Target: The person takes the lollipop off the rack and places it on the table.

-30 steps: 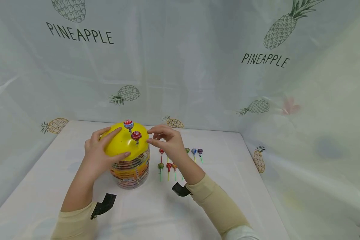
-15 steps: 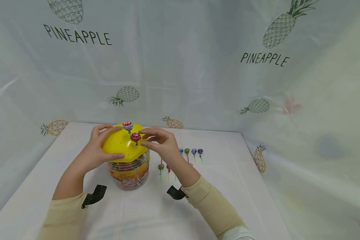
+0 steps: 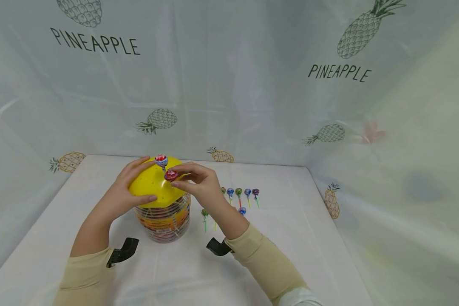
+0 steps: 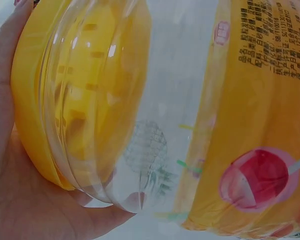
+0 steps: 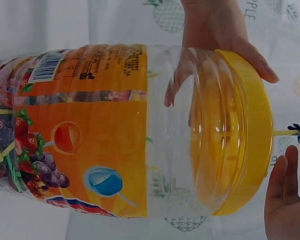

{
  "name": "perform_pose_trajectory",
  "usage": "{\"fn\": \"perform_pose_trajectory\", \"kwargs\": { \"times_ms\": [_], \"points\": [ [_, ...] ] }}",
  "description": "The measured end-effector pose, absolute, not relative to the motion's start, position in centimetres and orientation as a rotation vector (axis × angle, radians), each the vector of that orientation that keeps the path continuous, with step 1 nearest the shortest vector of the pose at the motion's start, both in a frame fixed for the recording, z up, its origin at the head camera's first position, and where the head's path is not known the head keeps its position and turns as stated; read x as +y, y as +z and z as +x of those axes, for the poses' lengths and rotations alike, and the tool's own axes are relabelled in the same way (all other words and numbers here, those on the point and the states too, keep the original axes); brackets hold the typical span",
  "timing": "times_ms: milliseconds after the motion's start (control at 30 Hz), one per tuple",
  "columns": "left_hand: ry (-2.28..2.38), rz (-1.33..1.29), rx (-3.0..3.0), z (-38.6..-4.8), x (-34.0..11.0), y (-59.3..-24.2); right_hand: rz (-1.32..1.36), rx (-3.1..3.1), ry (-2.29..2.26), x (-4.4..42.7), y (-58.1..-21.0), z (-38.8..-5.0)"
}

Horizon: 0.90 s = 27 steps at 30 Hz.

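Observation:
A clear ribbed jar (image 3: pixel 164 225) with an orange label and a domed yellow lid (image 3: pixel 147 187) stands upright on the table. My left hand (image 3: pixel 122 191) grips the lid and jar neck from the left, thumb in front and fingers behind. Above the lid, my right hand (image 3: pixel 199 182) pinches the head of a red lollipop (image 3: pixel 170 175) between thumb and fingers. Close behind it a red-and-blue lollipop (image 3: pixel 161 160) stands upright in the lid. The right wrist view shows the jar's lower part full of wrapped sweets (image 5: pixel 5 130); under the lid the clear wall is see-through.
Several wrapped lollipops lie in two rows right of the jar, among them a purple one (image 3: pixel 256 192) and a green one (image 3: pixel 204 212); my right forearm hides part of them. A white table (image 3: pixel 290 238) backs onto a pineapple-print curtain (image 3: pixel 252 106).
My right hand has moved left from beside the lid onto the red lollipop and now pinches it. The left hand has shifted slightly left on the lid and keeps its grip.

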<state>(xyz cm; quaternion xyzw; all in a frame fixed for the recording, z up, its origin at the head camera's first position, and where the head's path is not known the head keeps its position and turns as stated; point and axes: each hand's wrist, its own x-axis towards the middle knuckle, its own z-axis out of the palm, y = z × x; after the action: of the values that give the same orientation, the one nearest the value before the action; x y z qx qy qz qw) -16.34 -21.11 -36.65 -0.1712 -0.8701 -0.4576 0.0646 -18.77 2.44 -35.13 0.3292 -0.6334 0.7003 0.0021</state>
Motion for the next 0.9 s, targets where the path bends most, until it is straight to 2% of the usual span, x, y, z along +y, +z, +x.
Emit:
{"fn": "perform_pose_trajectory", "kwargs": {
  "times_ms": [400, 900],
  "points": [
    [-1.431, -0.460, -2.622, -16.1, -20.9, -36.8, 0.862, -1.805, 2.312, 4.3, -35.1, -17.7],
    [-1.454, -0.425, -2.578, -15.8, -20.9, -37.0, 0.506, -1.968, 2.337, 8.8, -38.1, -17.5]
  ]
}}
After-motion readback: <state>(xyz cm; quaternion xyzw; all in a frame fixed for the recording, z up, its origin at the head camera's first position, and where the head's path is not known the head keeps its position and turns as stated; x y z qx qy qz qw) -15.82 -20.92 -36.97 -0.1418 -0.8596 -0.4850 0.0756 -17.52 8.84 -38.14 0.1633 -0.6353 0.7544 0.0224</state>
